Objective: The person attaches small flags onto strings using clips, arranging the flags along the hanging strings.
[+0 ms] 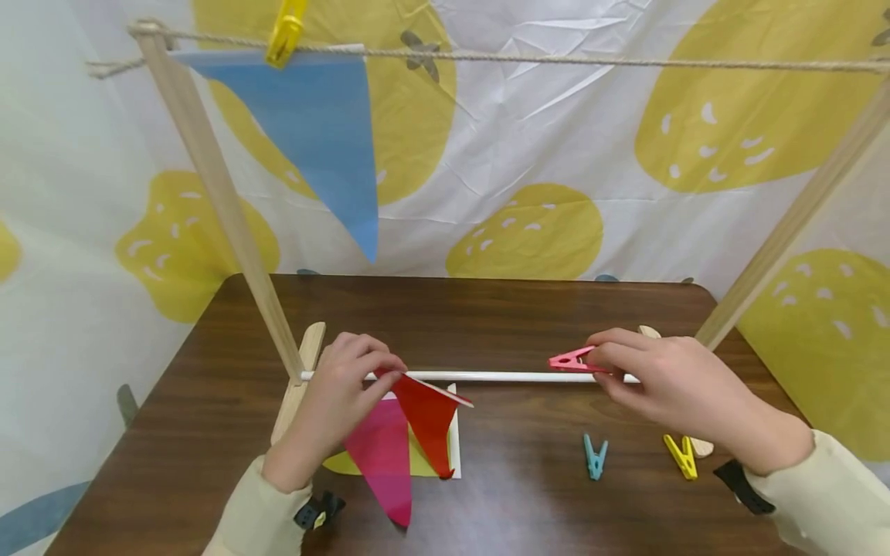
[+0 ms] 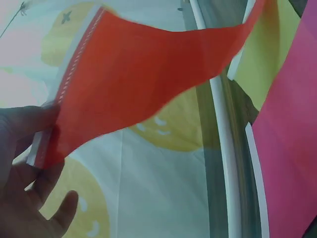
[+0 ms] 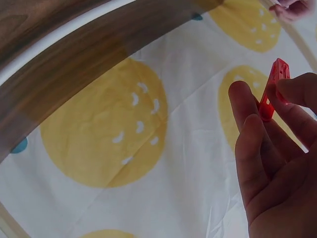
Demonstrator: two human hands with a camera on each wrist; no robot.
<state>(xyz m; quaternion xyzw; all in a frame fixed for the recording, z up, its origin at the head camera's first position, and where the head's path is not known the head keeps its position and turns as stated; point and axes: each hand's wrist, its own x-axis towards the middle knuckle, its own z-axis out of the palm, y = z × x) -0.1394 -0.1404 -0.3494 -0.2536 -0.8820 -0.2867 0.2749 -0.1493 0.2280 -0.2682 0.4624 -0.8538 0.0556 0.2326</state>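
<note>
By its white-edged top corner, my left hand (image 1: 351, 386) pinches a red triangular pennant (image 1: 427, 417); the left wrist view shows the pennant (image 2: 143, 74) stretching away from the thumb and fingers. Its tip hangs over a magenta pennant (image 1: 385, 455) and a yellow-green one (image 1: 341, 463) on the table. My right hand (image 1: 660, 378) holds a pink clothespin (image 1: 573, 360) between thumb and fingers, above the right end of the white rod. In the right wrist view the clothespin (image 3: 273, 89) looks red. A blue pennant (image 1: 320, 131) hangs from the twine, held by a yellow clothespin (image 1: 285, 35).
Twine (image 1: 556, 58) runs between a left wooden post (image 1: 222, 193) and a right wooden post (image 1: 799, 208). A white rod (image 1: 487, 376) joins them low down. On the brown table (image 1: 514, 502) lie a teal clothespin (image 1: 595, 457) and a yellow clothespin (image 1: 681, 455).
</note>
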